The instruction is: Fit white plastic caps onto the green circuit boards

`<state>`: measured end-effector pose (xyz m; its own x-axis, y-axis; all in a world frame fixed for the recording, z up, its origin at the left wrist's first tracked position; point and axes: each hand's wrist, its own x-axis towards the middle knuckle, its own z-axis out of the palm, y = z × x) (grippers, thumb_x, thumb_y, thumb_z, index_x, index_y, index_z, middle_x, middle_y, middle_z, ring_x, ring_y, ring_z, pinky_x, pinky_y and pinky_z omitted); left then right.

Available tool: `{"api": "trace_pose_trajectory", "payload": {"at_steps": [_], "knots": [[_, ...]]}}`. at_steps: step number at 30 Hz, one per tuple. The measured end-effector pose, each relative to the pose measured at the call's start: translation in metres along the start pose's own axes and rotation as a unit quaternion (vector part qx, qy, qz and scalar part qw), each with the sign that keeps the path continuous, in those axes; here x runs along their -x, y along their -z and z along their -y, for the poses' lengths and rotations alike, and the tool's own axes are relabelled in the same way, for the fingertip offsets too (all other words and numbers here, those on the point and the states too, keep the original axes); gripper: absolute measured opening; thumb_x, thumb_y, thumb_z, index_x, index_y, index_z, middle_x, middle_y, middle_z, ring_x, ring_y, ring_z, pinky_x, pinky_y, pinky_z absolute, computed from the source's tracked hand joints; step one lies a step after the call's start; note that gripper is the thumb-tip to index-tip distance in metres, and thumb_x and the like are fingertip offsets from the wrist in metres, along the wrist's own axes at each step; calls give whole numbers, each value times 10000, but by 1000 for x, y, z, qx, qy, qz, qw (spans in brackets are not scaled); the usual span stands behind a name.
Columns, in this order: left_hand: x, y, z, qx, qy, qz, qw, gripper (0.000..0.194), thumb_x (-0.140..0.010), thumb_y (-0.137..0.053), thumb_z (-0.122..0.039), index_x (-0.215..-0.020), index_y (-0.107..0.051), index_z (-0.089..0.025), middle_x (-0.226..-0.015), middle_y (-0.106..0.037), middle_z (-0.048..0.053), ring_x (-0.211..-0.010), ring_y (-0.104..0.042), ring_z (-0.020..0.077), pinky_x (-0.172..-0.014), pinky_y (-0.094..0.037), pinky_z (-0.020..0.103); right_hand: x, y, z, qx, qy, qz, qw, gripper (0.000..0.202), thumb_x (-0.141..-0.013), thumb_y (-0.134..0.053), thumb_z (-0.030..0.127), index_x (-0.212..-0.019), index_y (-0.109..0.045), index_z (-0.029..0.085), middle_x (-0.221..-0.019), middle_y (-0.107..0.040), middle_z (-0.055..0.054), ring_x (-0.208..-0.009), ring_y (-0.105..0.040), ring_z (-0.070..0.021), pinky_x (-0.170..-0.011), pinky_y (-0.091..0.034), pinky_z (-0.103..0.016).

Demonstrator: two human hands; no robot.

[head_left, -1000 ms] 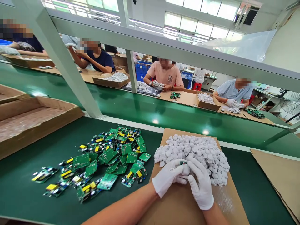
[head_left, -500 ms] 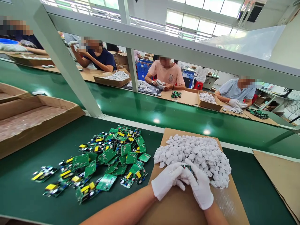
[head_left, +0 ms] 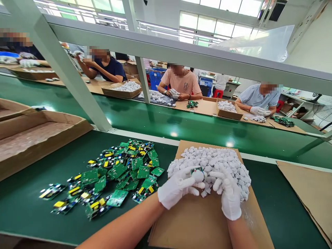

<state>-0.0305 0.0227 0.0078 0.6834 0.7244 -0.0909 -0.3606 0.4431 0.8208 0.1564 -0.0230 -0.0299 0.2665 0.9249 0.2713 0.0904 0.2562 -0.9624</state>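
Note:
My left hand [head_left: 178, 186], in a white glove, holds a small green circuit board [head_left: 196, 170] with a white round piece [head_left: 198, 176] against it. To its right, my right hand [head_left: 228, 193], also gloved, is apart from the board, its fingers partly spread with nothing visible between them. Behind both hands a heap of small white pieces [head_left: 215, 159] lies on a cardboard sheet [head_left: 192, 224]. Left of the cardboard, green circuit boards with yellow and black parts [head_left: 116, 171] are piled on the dark green table [head_left: 23, 207].
Cardboard trays [head_left: 52, 141] stand at the left. Another cardboard sheet [head_left: 306, 190] lies at the right. A slanted metal post [head_left: 75, 69] and a long rail [head_left: 181, 52] cross in front. Beyond a green bench [head_left: 155, 119] several people sit with white pieces and boards.
My hands have moved apart. The board is now in my left hand alone, and my right hand has let go. The camera view has shifted slightly.

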Motion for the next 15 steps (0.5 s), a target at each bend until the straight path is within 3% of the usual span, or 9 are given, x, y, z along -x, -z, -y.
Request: {"api": "trace_pose_trajectory", "payload": {"at_steps": [4, 9, 12, 15], "knots": [[-11, 13, -40, -166, -21, -88, 982, 607, -698, -672, -395, -1226, -464, -178, -932, -639, 92, -770, -636, 190, -593, -498, 263, 1, -2, 4, -27, -3, -58, 998, 420, -883, -455, 404, -1190, -545, 132, -594, -613, -18, -473, -469, -124, -388, -370, -226], [-69, 62, -83, -340, -70, -232, 909, 474, -771, -558, -415, -1142, -514, -122, -1011, -641, 109, -870, -625, 176, -726, -502, 290, 6, -14, 16, -38, 15, -37, 998, 347, -858, -507, 368, -1102, -601, 140, -576, -618, -7, -459, -518, -124, -360, -427, -226], [-109, 94, -94, -409, -61, -278, 867, 316, -791, -564, -365, -970, -601, -108, -948, -652, 87, -887, -604, 170, -762, -488, 296, 8, -16, 15, -19, 25, -24, 999, 309, -860, -513, 346, -1078, -612, 149, -631, -656, -18, -474, -548, -121, -406, -503, -240], [-137, 117, -95, -481, -33, -309, 820, 270, -829, -540, -345, -953, -598, -113, -969, -625, 61, -891, -590, 165, -782, -488, 347, 10, -15, 10, 32, 42, -12, 999, 299, -857, -523, 341, -1056, -627, 144, -737, -694, -51, -509, -589, -129, -461, -555, -258]]}}
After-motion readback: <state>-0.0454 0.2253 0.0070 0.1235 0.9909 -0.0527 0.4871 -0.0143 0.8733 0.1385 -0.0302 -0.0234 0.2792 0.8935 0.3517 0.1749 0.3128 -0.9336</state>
